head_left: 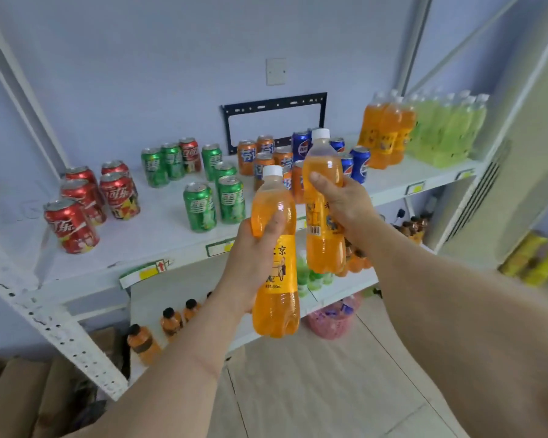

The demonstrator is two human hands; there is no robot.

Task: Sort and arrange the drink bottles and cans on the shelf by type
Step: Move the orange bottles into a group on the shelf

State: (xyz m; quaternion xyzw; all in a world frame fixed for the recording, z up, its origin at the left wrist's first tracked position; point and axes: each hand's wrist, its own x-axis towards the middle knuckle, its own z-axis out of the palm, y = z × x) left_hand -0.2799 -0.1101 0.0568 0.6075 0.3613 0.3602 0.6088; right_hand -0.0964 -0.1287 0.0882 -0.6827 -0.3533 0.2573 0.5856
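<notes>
We hold two orange soda bottles upright in the air before the shelf (pixel 178 222): our left hand (pixel 250 257) grips the lower bottle (pixel 277 279) round its middle, and our right hand (pixel 342 200) grips the higher bottle (pixel 325 197) just beside it. Beyond our hands stand orange cans (pixel 263 153) and blue cans (pixel 359 162); left of them, green cans (pixel 200 207) and red cans (pixel 73 226); far right of them, more orange bottles (pixel 386 134) and pale green bottles (pixel 446 131).
</notes>
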